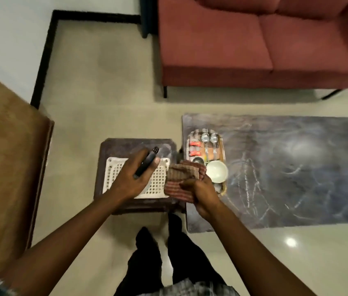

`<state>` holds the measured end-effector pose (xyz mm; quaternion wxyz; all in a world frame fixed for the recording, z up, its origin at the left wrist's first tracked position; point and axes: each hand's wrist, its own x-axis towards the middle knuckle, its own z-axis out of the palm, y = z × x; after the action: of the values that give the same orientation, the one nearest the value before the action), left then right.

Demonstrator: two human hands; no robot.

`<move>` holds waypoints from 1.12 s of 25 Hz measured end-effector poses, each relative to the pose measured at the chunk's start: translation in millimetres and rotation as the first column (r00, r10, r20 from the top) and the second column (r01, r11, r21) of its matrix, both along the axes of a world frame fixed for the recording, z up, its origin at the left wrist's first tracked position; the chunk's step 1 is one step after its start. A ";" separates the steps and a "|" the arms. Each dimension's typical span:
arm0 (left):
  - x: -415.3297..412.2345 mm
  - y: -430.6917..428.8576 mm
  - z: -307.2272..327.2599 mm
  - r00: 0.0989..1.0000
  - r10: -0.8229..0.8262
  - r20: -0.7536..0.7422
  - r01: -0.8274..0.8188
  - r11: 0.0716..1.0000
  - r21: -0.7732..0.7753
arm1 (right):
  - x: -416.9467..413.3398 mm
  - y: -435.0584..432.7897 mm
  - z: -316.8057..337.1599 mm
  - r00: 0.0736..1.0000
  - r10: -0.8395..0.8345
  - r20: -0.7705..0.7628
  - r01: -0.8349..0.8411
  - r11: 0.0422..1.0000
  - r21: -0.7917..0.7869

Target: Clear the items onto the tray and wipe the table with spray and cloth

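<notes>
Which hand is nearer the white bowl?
Right. The right hand, holding the cloth, is just beside the bowl on the tray. The left hand is farther off, over the stool.

The tray (222, 146) sits at the nine o'clock end of the dark marbled table (297, 167), holding two spoons (209, 138), red packets (195, 148) and a white bowl (216, 170) at its six o'clock end. The striped brown cloth (181, 178) hangs bunched at the tray's eight o'clock corner. A slim dark spray bottle (147, 164) lies tilted toward one o'clock, over a white perforated basket.
</notes>
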<state>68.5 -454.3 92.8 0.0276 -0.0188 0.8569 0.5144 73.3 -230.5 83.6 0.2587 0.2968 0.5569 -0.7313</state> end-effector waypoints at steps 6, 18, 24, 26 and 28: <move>28.5 119.2 64.2 0.985 -0.168 -0.050 0.173 0.977 0.123 | 70.8 138.3 37.7 0.928 -0.355 -0.110 0.329 0.923 -0.198; 60.8 481.3 116.0 0.928 -0.352 -0.120 0.369 0.911 0.184 | 170.1 477.6 93.3 0.797 -0.570 -0.198 0.562 0.821 -0.101; 47.8 619.1 122.9 0.921 -0.351 -0.170 0.381 0.901 0.207 | 175.1 611.7 102.6 0.785 -0.577 -0.224 0.576 0.814 -0.079; 35.8 661.4 116.8 0.918 -0.362 -0.164 0.391 0.897 0.205 | 167.7 654.2 96.6 0.780 -0.589 -0.211 0.589 0.805 -0.068; 22.7 696.4 107.3 0.913 -0.370 -0.173 0.400 0.894 0.203 | 156.0 689.6 90.5 0.781 -0.587 -0.212 0.589 0.806 -0.059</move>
<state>91.2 242.1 200.1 0.0755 0.1882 0.7768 0.5962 229.4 459.1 174.1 -0.0469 0.3742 0.4654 -0.8008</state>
